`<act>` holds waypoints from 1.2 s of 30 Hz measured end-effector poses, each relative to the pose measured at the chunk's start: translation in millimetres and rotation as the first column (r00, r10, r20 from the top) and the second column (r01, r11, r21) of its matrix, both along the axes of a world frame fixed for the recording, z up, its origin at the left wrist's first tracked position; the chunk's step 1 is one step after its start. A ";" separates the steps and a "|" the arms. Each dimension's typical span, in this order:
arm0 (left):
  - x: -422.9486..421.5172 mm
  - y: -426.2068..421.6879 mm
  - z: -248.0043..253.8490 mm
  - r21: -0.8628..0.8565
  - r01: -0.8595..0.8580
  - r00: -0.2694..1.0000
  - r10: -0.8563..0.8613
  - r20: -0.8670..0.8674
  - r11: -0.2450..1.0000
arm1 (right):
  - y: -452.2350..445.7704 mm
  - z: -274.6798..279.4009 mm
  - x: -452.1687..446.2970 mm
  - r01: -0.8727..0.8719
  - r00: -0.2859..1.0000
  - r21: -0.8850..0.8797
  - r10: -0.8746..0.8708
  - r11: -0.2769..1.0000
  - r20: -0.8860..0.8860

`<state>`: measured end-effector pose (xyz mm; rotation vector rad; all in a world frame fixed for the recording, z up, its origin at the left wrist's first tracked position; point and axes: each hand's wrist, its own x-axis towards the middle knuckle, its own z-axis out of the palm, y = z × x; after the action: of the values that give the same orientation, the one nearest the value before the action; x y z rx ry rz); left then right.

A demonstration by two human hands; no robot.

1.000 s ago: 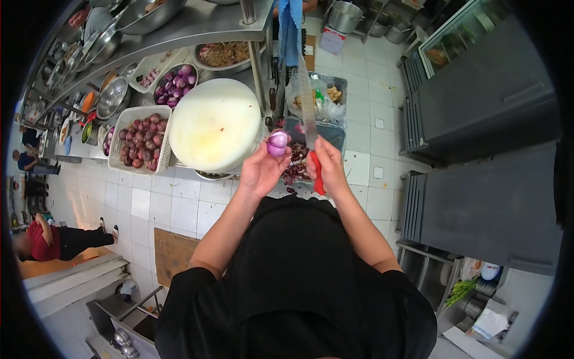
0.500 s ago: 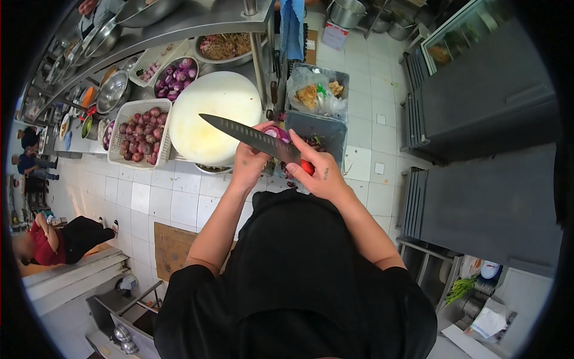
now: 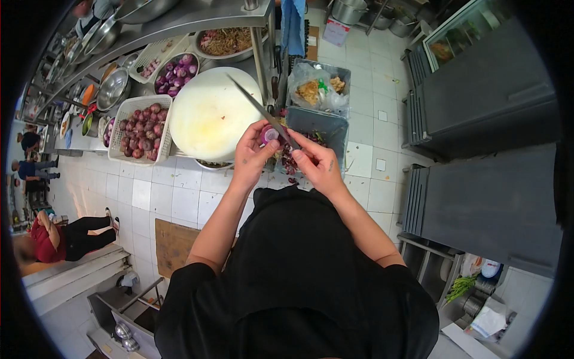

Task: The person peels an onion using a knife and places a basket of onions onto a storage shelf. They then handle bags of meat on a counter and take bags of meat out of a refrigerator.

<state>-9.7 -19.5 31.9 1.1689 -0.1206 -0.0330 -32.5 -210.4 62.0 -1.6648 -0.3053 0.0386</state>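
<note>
My left hand (image 3: 252, 154) holds a purple onion (image 3: 269, 135), its pale cut face showing. My right hand (image 3: 320, 164) is closed around the knife (image 3: 257, 105), whose handle is hidden by the fingers. The blade slants up and left past the onion, its tip over the round white cutting board (image 3: 209, 116). Below the hands is a grey bin (image 3: 336, 133) with dark red onion peels. Unpeeled red onions fill a white basket (image 3: 128, 157) left of the board. Peeled purple ones lie in a metal bowl (image 3: 177, 75) behind it.
A second bin (image 3: 344, 75) holds a plastic bag with food scraps. A blue cloth (image 3: 293, 27) hangs at the shelf post. Grey cabinets (image 3: 487, 203) stand at the right. A person in a red top (image 3: 45, 239) is at the far left, with others beyond.
The knife has swung from upright, beside the onion, to across it, pointing up and left. The onion has turned in my left hand, and my two hands have come closer together.
</note>
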 end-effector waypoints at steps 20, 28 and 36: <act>6.8 -28.8 -4.4 -0.162 0.014 0.994 -0.032 -0.107 0.987 | -23.2 -1.1 2.4 0.018 0.997 -0.241 -0.001 0.970 0.073; 12.0 -29.1 -1.9 -0.234 0.037 0.992 -0.065 -0.111 0.972 | -26.7 -13.0 6.3 0.049 0.997 -0.162 -0.038 0.986 0.071; 15.6 -29.1 -0.4 -0.285 0.035 0.985 -0.082 -0.152 0.958 | -13.1 -2.3 0.0 0.027 0.970 0.275 0.041 0.961 -0.239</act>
<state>5.9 -48.6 31.6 0.8736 -0.0147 -0.1586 -32.4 -223.5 59.8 -1.3637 -0.1229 0.1954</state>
